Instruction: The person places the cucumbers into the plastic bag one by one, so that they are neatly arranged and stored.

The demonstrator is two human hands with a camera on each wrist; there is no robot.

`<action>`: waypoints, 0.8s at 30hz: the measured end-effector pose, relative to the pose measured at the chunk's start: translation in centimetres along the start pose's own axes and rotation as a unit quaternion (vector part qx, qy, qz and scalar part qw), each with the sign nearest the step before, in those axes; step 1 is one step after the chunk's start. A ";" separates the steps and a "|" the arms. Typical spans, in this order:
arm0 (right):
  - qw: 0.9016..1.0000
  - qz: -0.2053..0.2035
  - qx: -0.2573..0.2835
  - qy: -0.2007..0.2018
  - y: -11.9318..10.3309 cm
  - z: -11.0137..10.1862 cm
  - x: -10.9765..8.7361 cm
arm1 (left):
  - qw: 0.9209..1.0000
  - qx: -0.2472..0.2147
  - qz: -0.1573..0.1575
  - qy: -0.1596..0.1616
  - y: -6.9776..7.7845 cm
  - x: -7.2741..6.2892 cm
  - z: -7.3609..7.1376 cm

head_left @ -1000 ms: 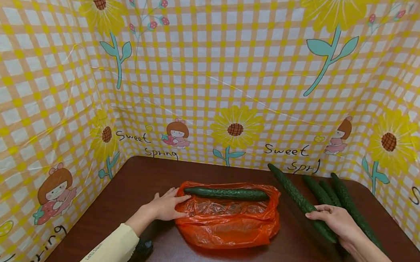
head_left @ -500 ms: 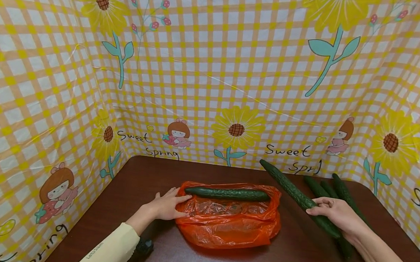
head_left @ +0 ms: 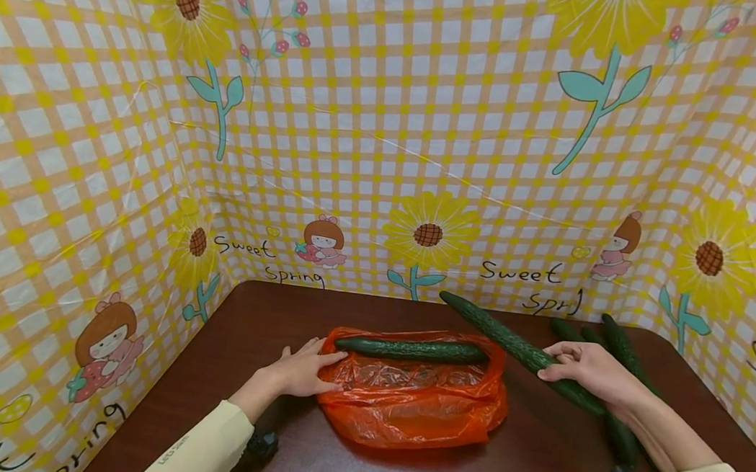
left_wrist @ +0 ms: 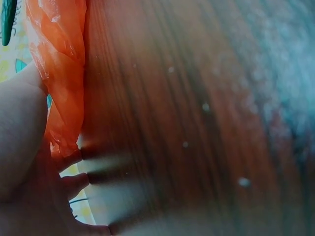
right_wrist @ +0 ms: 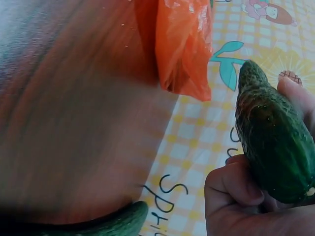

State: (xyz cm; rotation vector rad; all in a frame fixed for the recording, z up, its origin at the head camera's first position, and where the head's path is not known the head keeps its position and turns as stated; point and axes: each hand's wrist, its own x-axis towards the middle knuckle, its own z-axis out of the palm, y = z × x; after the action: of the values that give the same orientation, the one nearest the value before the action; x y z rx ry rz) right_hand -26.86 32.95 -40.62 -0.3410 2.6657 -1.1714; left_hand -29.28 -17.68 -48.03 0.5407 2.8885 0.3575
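My right hand (head_left: 590, 375) grips a long dark green cucumber (head_left: 498, 335) near its lower end, thumb and fingers around it. The cucumber slants up to the left, its far tip behind the right end of an orange plastic bag (head_left: 406, 420). In the right wrist view the held cucumber (right_wrist: 275, 132) is seen end-on between thumb and fingers. Another cucumber (head_left: 416, 350) lies lengthwise in the bag's wide mouth. My left hand (head_left: 301, 371) rests at the bag's left edge with fingers spread; in the left wrist view its fingertips reach the tabletop beside the orange plastic (left_wrist: 61, 64).
Several more cucumbers (head_left: 621, 345) lie at the right of the dark brown table (head_left: 270, 305), partly hidden behind my right hand and forearm. A checked sunflower-print cloth (head_left: 370, 156) rises around the back and sides. Dark devices (head_left: 263, 443) sit at both wrists.
My right hand has lifted the cucumber away from the others and moved it left, its tip swinging toward the bag. The left hand and the bag stay put.
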 end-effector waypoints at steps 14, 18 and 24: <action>0.998 -0.047 -0.011 -0.039 -3.3 1.5 2.4 | 1.000 0.005 0.001 0.008 -0.2 0.1 -0.1; 0.997 -0.056 -0.015 -0.053 -4.2 2.0 3.0 | 1.000 0.000 0.005 0.013 -0.2 0.0 0.0; 0.996 -0.055 -0.023 -0.068 -5.0 2.9 4.3 | 1.000 -0.003 0.004 0.015 -0.2 0.1 0.1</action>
State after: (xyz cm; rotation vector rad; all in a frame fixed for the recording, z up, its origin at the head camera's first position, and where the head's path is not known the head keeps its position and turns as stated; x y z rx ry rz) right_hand -29.50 26.38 -39.22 -0.5614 2.5876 -1.0776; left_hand -29.42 -17.78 -48.17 0.5522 2.9144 0.3785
